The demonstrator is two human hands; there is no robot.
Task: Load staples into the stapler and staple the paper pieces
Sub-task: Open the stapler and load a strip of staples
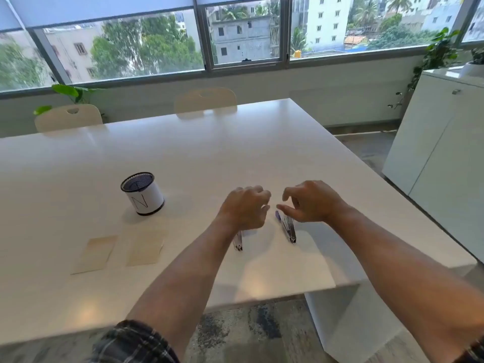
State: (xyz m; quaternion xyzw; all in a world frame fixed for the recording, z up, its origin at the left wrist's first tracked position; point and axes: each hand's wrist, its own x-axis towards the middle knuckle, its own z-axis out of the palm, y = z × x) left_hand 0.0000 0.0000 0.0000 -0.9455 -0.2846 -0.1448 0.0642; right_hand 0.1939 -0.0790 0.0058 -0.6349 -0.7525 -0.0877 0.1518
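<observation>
Stapler (288, 229): centre frame on the worktop (183, 153), long axis toward the viewer, just below the right hand (311, 201), whose fingers are loosely parted and empty. A second metal piece (238, 242), possibly the stapler's other half, lies under the curled left hand (245, 208); whether it is gripped cannot be told. Paper pieces (120, 251): lower left, well apart.

My left hand (245, 209) and right hand (310, 201) hover curled, fingertips near together; stapler (288, 227) just beneath my right.

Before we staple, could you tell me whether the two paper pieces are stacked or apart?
Apart: the paper pieces lie flat side by side, a gap between.
</observation>
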